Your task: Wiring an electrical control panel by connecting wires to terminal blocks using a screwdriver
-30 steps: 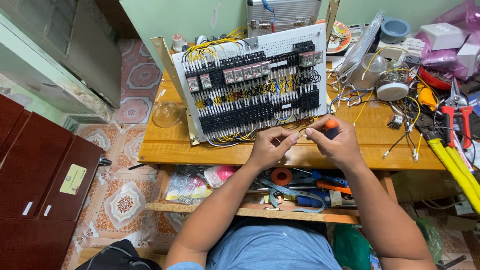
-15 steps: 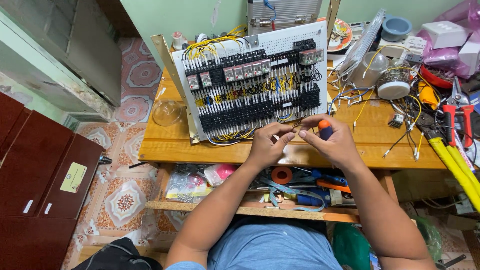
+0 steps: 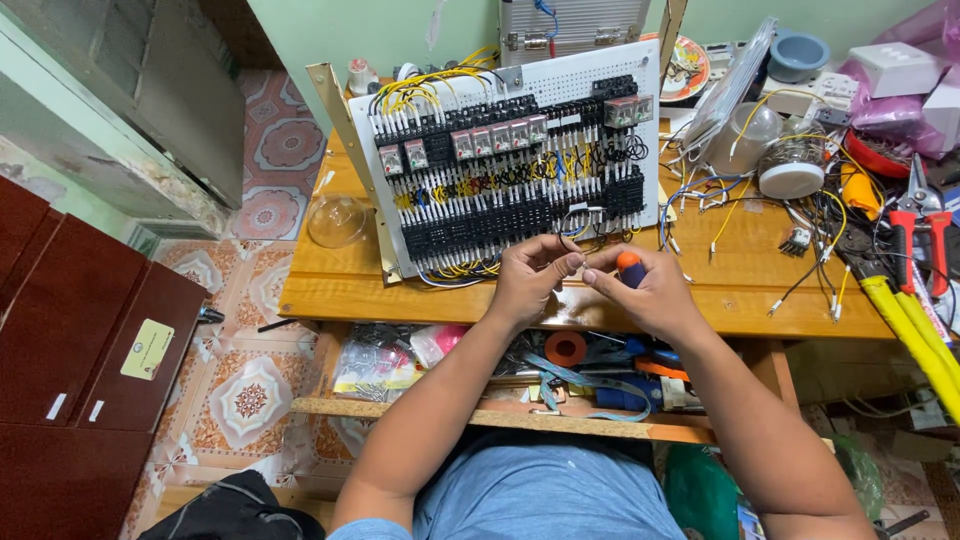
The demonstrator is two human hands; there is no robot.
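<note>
The person is working at the front edge of a wooden table [image 3: 330,290], both hands raised just below a white perforated panel [image 3: 600,85] that is leaning back, packed with rows of black terminal blocks and relays. The left hand [image 3: 530,275] is pinching the end of a thin wire [image 3: 572,245] between thumb and fingertips, fingers drawn in narrow. The right hand [image 3: 650,290] is wrapped around a screwdriver with an orange and blue handle [image 3: 628,268], its tip hidden, while its fingertips are meeting the left hand at the wire end.

Judging by the panel, most of the wiring looks to be in: yellow and black leads are already looping between the rows. The wire in hand seems to be one of the few loose ends near the lower right corner. More loose leads [image 3: 740,210] are lying on the table to the right, beside a pair of red-handled cutters [image 3: 915,235], so some connecting probably remains.
</note>
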